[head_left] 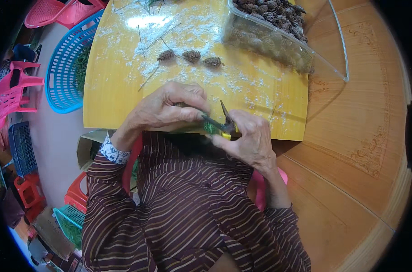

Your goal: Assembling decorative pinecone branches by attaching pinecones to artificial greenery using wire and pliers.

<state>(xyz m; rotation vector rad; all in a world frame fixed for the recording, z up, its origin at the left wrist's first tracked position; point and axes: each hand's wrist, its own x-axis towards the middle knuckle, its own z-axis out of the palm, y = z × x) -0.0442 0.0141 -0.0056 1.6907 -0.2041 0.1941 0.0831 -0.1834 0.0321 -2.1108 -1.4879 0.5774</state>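
Observation:
My left hand is closed around a small pine cone with a green wire stem, held at the near edge of the yellow board. My right hand grips pliers with yellow handles, the jaws pointing up and touching the green stem. Three small pine cones lie in a row on the board beyond my hands, amid white powder and thin wires.
A clear plastic bin full of pine cones stands at the back right. A blue basket with green pieces and pink plastic chairs sit on the floor to the left. A wooden table surface extends right.

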